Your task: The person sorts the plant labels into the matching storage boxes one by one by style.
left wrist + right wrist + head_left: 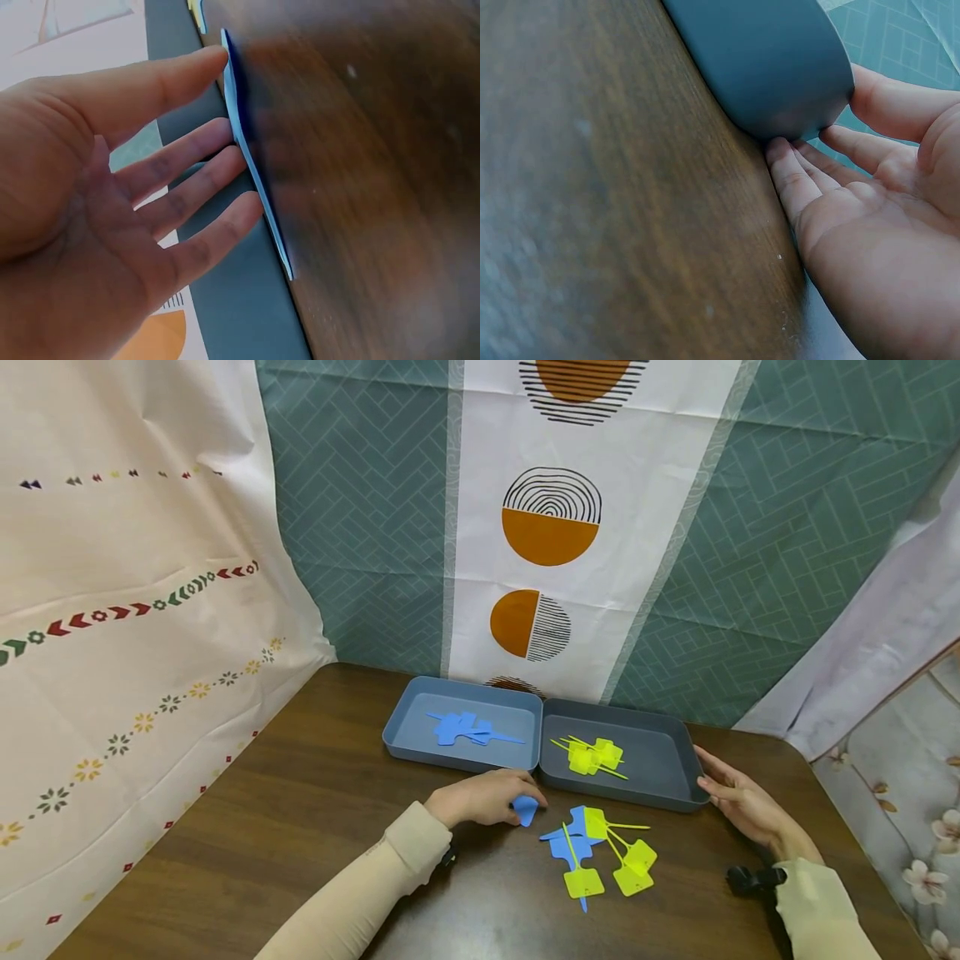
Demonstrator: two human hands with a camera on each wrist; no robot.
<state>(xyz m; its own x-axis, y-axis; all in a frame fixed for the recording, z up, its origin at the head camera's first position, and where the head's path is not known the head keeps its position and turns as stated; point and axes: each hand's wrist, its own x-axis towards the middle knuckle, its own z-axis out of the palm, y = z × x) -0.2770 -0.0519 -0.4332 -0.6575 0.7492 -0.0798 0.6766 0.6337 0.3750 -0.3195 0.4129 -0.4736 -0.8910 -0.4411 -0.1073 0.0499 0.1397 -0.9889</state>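
head view: yellow tags point(639, 857) overlap blue tags point(585, 851), curtain point(480, 527) behind

A dark brown wooden table point(247, 843) stretches beneath a green-and-white cloth point(360, 493) that hangs behind it, its green parts lined with a brick-like pattern and its white band printed with orange-and-black circles point(551, 537). At the left hangs a cream cloth point(135, 552) with rows of small coloured motifs; at the right, a pale cloth point(862, 627) hangs above a grey one point(892, 785) with white flowers.
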